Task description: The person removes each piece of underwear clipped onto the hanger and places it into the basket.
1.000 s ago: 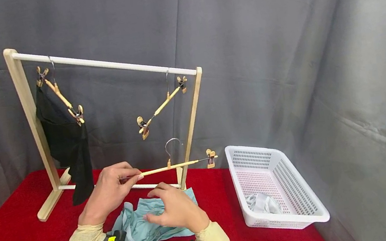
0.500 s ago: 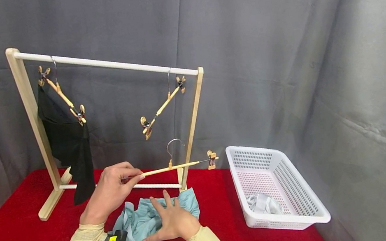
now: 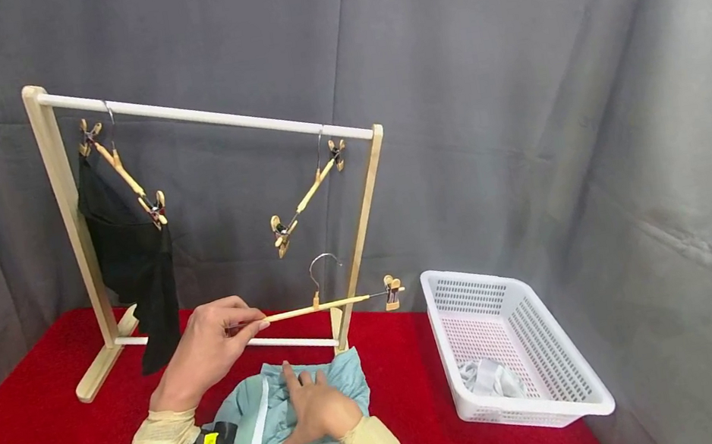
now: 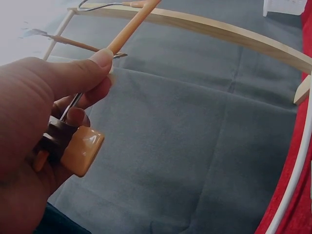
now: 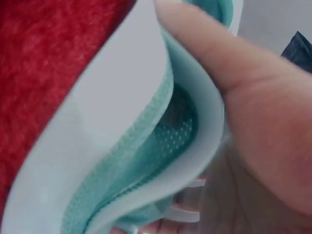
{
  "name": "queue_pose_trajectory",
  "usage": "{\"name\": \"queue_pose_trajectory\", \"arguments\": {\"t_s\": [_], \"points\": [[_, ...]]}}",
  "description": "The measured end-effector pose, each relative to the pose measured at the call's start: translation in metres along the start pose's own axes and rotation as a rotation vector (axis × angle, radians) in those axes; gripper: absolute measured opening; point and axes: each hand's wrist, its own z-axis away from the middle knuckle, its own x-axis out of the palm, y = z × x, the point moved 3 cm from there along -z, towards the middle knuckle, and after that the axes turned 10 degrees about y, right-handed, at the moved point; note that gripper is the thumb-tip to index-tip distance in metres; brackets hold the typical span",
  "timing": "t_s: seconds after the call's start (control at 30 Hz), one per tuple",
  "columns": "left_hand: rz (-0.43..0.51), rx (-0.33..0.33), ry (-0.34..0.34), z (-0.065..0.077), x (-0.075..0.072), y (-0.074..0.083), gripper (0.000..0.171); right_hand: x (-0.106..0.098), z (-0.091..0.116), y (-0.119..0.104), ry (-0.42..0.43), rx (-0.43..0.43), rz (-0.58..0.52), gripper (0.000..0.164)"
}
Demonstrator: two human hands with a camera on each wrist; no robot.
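Observation:
My left hand (image 3: 212, 347) pinches one end of a wooden clip hanger (image 3: 300, 311), holding it level in front of the rack. Its free clip (image 3: 392, 292) points right, and the metal hook stands upward. In the left wrist view, another clip (image 4: 82, 151) sits under the fingers. My right hand (image 3: 322, 409) lies spread over light blue underpants (image 3: 267, 412) on the red cloth, thumb and fingers wide apart. In the right wrist view the thumb (image 5: 204, 44) is against the pale waistband (image 5: 112, 92); part of the fingers is hidden behind fabric.
A wooden rack (image 3: 202, 118) stands behind the hands. Black clothing (image 3: 134, 263) hangs at its left from a clip hanger, and a bare clip hanger (image 3: 310, 194) at its right. A white basket (image 3: 529, 411) on the right holds crumpled pale fabric (image 3: 490, 378). Grey curtains (image 3: 519, 113) surround the red cloth (image 3: 27, 424).
My right hand has moved down and left onto the underpants and spread out, and the pale waistband now shows more. My left hand still holds the hanger in nearly the same place.

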Motion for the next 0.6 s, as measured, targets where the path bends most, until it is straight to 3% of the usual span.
{"name": "queue_pose_trajectory", "arguments": {"t_s": [0.13, 0.33, 0.6], "points": [[-0.002, -0.004, -0.006, -0.001, 0.002, 0.002, 0.014, -0.002, -0.002, 0.002, -0.015, -0.056, -0.014, 0.123], [-0.015, -0.006, -0.011, 0.000, 0.003, 0.003, 0.015, -0.002, -0.008, 0.007, -0.057, -0.161, -0.092, 0.086], [-0.036, 0.010, -0.015, 0.000, 0.004, 0.003, 0.017, -0.006, -0.012, 0.008, 0.026, -0.342, -0.155, 0.047]]}}
